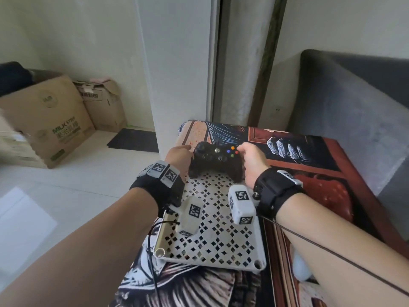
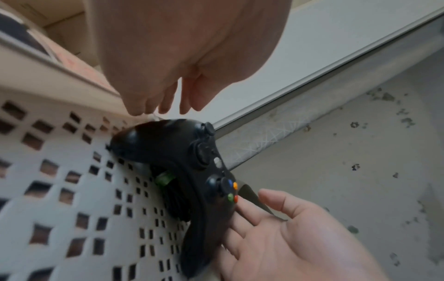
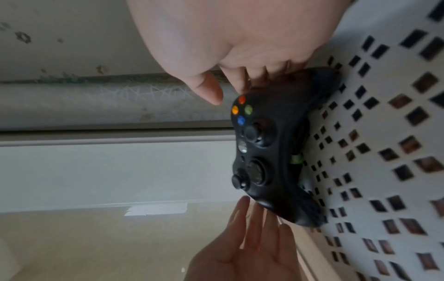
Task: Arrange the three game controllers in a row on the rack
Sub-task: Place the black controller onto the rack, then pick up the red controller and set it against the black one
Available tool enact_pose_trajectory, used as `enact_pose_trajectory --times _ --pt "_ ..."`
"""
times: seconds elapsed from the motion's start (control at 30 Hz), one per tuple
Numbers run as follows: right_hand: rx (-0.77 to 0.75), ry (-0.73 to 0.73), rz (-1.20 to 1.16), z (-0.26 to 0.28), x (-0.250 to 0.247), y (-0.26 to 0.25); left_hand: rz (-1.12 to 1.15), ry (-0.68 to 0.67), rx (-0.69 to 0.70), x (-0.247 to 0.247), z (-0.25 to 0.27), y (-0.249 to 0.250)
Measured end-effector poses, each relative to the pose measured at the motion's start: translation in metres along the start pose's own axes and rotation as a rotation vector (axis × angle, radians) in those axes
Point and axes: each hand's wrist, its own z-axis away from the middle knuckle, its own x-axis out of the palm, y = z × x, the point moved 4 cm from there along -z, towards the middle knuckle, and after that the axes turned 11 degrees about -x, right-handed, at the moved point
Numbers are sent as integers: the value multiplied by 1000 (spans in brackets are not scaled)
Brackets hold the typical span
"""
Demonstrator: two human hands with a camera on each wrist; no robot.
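A black game controller with coloured buttons lies face up at the far end of the white perforated rack. My left hand is at its left grip, with straight fingers beside the grip. My right hand is at the right grip; its fingers lie fairly straight against the controller's side with the thumb lifted off. Neither hand wraps round it. No other controller is plainly in view.
The rack sits on a table covered with a printed cloth. A white object shows partly behind my right forearm. Cardboard boxes stand on the floor at the left, a grey sofa at the right, a wall pillar just beyond.
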Motion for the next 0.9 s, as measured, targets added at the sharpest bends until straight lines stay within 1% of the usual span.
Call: enact_pose_trajectory --times 0.07,0.1,0.2,0.27,0.33,0.43,0.57,0.63,0.73,0.83,0.9 --pt "-58 -39 -21 4 -3 -13 -24 18 75 -5 12 13" --pt "-81 -71 -31 8 -6 -21 12 28 133 -7 18 20" --pt "-127 -125 -45 17 -21 -43 76 85 238 -5 41 39" --pt "-163 -114 -42 22 -41 -55 95 51 288 9 52 46" --pt "-202 -77 -37 24 -66 -65 73 -35 304 31 62 48" --pt "-237 0 -34 25 -111 -78 65 -232 238 78 74 36" --pt "-204 93 3 23 -168 -78 62 -426 92 132 80 9" --pt "-171 129 43 21 -191 -70 49 -465 27 152 80 -5" --pt "-127 187 92 18 -218 -48 -13 -471 -48 174 77 -23" --pt "-64 250 139 13 -240 -23 -102 -472 -93 196 80 -37" --pt "-27 238 152 10 -246 -7 -152 -473 -117 206 83 -44"
